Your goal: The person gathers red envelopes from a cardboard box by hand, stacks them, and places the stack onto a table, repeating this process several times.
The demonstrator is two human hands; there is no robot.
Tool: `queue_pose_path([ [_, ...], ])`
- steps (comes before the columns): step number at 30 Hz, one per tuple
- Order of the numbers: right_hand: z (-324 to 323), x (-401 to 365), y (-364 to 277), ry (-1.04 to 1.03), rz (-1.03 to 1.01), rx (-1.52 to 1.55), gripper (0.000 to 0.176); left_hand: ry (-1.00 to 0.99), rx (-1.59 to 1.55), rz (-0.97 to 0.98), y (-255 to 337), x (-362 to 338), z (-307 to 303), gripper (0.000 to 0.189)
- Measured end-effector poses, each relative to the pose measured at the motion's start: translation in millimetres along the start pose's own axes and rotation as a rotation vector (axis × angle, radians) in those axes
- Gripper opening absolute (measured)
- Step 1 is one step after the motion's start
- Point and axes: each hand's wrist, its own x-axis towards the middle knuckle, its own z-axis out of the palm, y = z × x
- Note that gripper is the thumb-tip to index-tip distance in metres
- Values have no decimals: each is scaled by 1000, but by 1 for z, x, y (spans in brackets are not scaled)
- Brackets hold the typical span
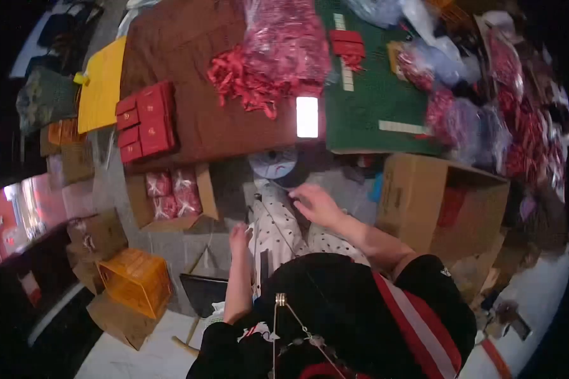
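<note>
The work is found in a partly completed state. A stack of red pouches (pixel 146 120) is laid flat in overlapping rows on the brown cover (pixel 186 76), at its left near corner. Farther right, loose red pieces (pixel 246 82) are heaped without order against a clear plastic bag (pixel 287 41) filled with similar red material; these are not yet arranged. A single red pouch (pixel 348 44) is placed on the green surface (pixel 385 114), across a pale strip. Wrapped red bundles (pixel 186 189) are already seated in the left carton (pixel 207 189), below the near edge of the brown cover. In the large carton (pixel 411 196) at the right, a red item is seen inside; its degree of filling cannot be determined. The total quantity done, or left, cannot be established. The right hand (pixel 319 205) is positioned above the lap, near the round disc (pixel 273 165), with its fingers partly bent; whether the thin strand beside the fingertips is gripped cannot be told. The left hand (pixel 239 234) is held edge-on beside the dotted trousers (pixel 275 221); its finger state cannot be told, and no held item can be made out. No pouch is contacted by either hand.
</note>
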Motion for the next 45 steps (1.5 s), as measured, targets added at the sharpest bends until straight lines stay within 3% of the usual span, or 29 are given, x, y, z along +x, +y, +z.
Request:
queue_pose_path([
  [3,-59,-108,-18,-17,-11,56,17,-9,45,-19,-20,-58,74,11],
  [4,-79,-142,-20,-52,-1,60,16,25,-146,-18,-9,-121,132,19],
  [6,-120,-207,-18,97,-86,26,15,-311,131,16,-50,-119,153,25],
  [7,-138,-235,-15,133,-73,-3,14,-295,345,9,-37,-172,201,25],
  [8,-155,-265,0,268,-117,14,12,-445,496,134,-56,-178,225,25],
  [11,-192,-333,11,557,39,112,9,-730,668,360,-74,-229,298,22],
  [13,-207,-366,24,637,314,300,10,-854,756,446,-72,-275,340,20],
  [14,-200,-378,48,806,213,317,11,-901,786,467,-76,-288,352,19],
  [16,-200,-390,72,916,357,391,12,-954,816,461,-84,-300,369,16],
  [17,-202,-393,85,983,353,595,14,-986,861,466,-88,-310,380,16],
  [21,-217,-398,114,975,437,670,18,-1184,946,538,-116,-313,419,12],
  [22,-223,-400,119,934,467,652,18,-1184,958,469,-118,-327,435,13],
  [24,-230,-398,135,904,493,579,19,-1341,1035,575,-132,-323,463,16],
  [29,-270,-379,193,719,552,256,28,-1359,1372,587,-169,-324,521,27],
  [31,-287,-354,231,711,546,215,30,-1429,1888,933,-191,-313,536,42],
  [32,-293,-340,248,740,508,201,29,-1393,2039,1065,-202,-310,542,50],
  [33,-302,-324,268,703,550,149,34,-1366,2045,1059,-212,-306,547,50],
  [35,-313,-289,320,699,544,59,37,-1128,2272,1239,-233,-297,561,57],
  [37,-309,-262,368,697,552,-11,40,-1057,2346,1124,-248,-292,574,54],
  [39,-300,-234,406,318,851,-255,43,-839,2177,1350,-267,-277,574,24],
  [40,-288,-226,417,312,837,-240,43,-794,2128,1331,-274,-273,578,22],
  [42,-263,-217,437,692,761,-326,39,-687,2184,1247,-287,-265,589,21],
  [43,-262,-217,438,657,644,-445,34,-604,2220,1172,-295,-259,595,20],
  [45,-260,-223,439,614,639,-319,33,-437,2248,1061,-309,-244,607,26],
])
